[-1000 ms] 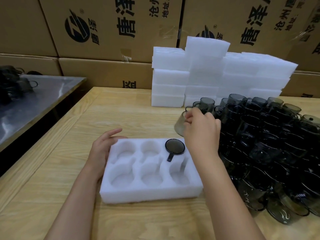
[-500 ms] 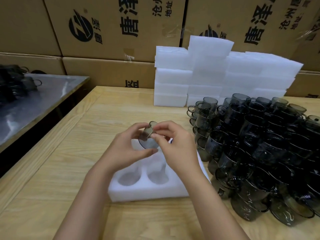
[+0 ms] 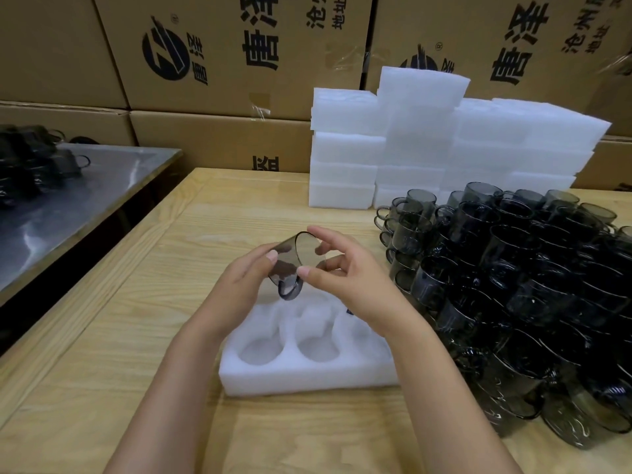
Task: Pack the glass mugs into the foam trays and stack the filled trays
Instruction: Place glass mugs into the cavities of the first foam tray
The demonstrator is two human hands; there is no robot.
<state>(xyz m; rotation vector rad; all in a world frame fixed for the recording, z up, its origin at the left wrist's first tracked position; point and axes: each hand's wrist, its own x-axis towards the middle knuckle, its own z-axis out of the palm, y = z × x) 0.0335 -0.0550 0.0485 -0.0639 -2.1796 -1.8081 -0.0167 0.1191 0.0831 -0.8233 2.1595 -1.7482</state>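
1. A smoky glass mug point(image 3: 290, 260) is held tilted just above the far side of the foam tray point(image 3: 307, 383), clear of it, with its handle turned downward.
2. The left hand point(image 3: 239, 292) is curled round the mug's wall, thumb laid on the glass. The right hand point(image 3: 349, 289) pinches the rim between thumb and forefinger, the other fingers loosely bent.
3. The task is judged barely begun. Every pocket of the tray that can be seen is empty, and this mug is not yet seated. The pocket beneath the right hand is hidden, so its content cannot be told.
4. Much is left: a large pile of mugs point(image 3: 513, 285) lies just right of the tray, unpacked.
5. Behind the tray, stacked foam trays point(image 3: 427, 142) are seen; whether any is filled cannot be told.
6. The tray is set on a pale wooden table point(image 3: 136, 336). Left of the tray a steel-topped table point(image 3: 85, 200) carries more dark mugs point(image 3: 30, 159), and beyond the tray printed cardboard cartons point(image 3: 222, 63) are piled like a wall.
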